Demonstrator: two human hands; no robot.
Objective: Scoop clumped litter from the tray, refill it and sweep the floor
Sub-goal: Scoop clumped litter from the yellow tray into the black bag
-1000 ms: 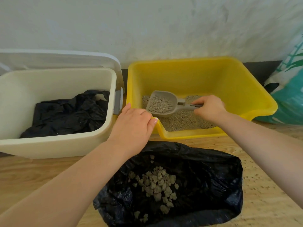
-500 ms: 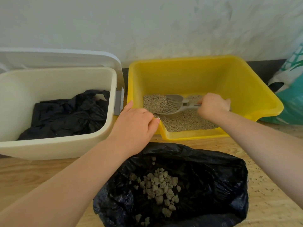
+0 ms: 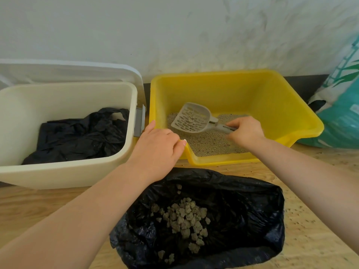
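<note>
At the far left a cream plastic bin [image 3: 66, 171] stands with its white lid [image 3: 68, 72] tipped back against the wall and a crumpled black liner [image 3: 81, 136] lying in its bottom. It probably waits there to take the waste later.

The left hand [image 3: 157, 150] lies over the near-left corner of the yellow plastic litter tray [image 3: 223, 88], fingers curled over the rim. Judging by the grip, it steadies the tray against the scooping. Its forearm reaches in from the lower left, wrist fairly straight.

Inside the tray, the grey slotted plastic scoop [image 3: 191, 117] hangs just above the loose grey-beige litter [image 3: 209, 144], bowl tilted up toward the left with only a few grains in it, likely sifting.

In front of the tray an open black plastic bag [image 3: 242, 206] sits on the wooden floor [image 3: 38, 202], close enough for a short carry, and holds a heap of litter clumps [image 3: 184, 216].

The right hand [image 3: 245, 133] is closed around the scoop's handle, knuckles up, forearm coming in from the right. Scattered grains on the floor at the right remain to be swept. A teal and white patterned sack [image 3: 342, 113], perhaps the refill litter, leans at the far right.
</note>
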